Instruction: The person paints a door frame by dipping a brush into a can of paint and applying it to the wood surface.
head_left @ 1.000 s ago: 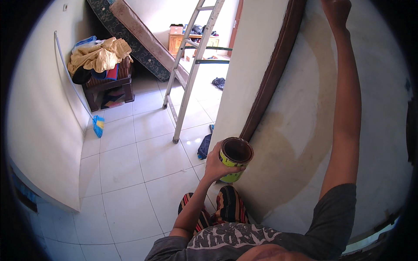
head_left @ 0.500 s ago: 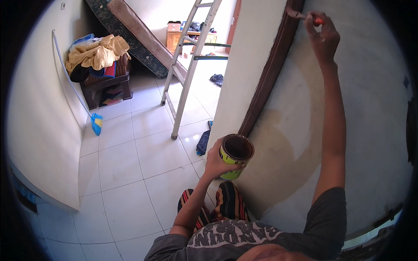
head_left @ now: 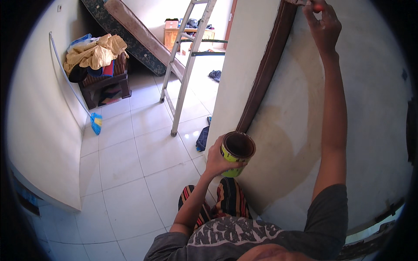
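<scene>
My left hand (head_left: 217, 160) is wrapped round an open yellow-green paint can (head_left: 233, 168), held upright in front of my body. Its rim and inside are stained dark brown. High at the upper right, my right hand (head_left: 324, 27) pinches a paintbrush (head_left: 319, 7) by its red-orange handle. The brush's bristle end lies at the top of a dark brown wooden frame strip (head_left: 266, 71), partly cut off by the picture's edge. That strip runs along the edge of the pale wall (head_left: 365, 113) beside me.
An aluminium stepladder (head_left: 185, 69) stands ahead on the white tiled floor (head_left: 126, 174). At the left, a blue broom (head_left: 96, 124) leans on the wall near a wooden chair (head_left: 106, 82) piled with cloths (head_left: 98, 54). A mattress (head_left: 130, 37) leans behind it. Dark cloth (head_left: 202, 138) lies by the wall corner.
My right hand has moved slightly up along the frame strip with the paintbrush. The view has shifted a little. My left hand still holds the paint can in nearly the same place.
</scene>
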The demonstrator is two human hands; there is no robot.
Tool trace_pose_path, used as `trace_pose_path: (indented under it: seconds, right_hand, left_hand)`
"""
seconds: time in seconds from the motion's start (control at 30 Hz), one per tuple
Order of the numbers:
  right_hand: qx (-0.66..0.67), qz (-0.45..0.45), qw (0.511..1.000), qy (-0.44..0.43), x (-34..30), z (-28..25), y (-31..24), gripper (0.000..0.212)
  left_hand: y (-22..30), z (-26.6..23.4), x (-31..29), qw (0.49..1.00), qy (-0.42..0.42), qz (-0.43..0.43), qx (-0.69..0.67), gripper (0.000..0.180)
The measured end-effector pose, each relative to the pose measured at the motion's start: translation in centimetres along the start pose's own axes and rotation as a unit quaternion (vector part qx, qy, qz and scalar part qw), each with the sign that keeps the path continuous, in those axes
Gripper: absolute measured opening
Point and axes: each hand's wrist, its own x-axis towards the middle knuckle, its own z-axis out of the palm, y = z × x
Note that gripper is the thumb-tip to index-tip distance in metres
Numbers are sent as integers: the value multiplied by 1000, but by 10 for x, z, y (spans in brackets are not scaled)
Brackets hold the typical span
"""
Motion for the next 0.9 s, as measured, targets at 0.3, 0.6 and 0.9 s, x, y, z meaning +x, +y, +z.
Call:
trace_pose_path:
  seconds: [0.3, 0.6, 0.9]
  right_hand:
    - [40, 19, 993, -107, -16, -1, 6, 10]
    - [15, 8, 998, -53, 12, -12, -9, 11]
    - [61, 78, 984, -147, -54, -23, -42, 18]
  left_hand:
    - [3, -1, -2, 1000, 4, -4, -4, 91]
    - [0, -3, 0, 1000, 1, 8, -6, 90]
    - [-2, -4, -1, 1000, 9, 8, -14, 91]
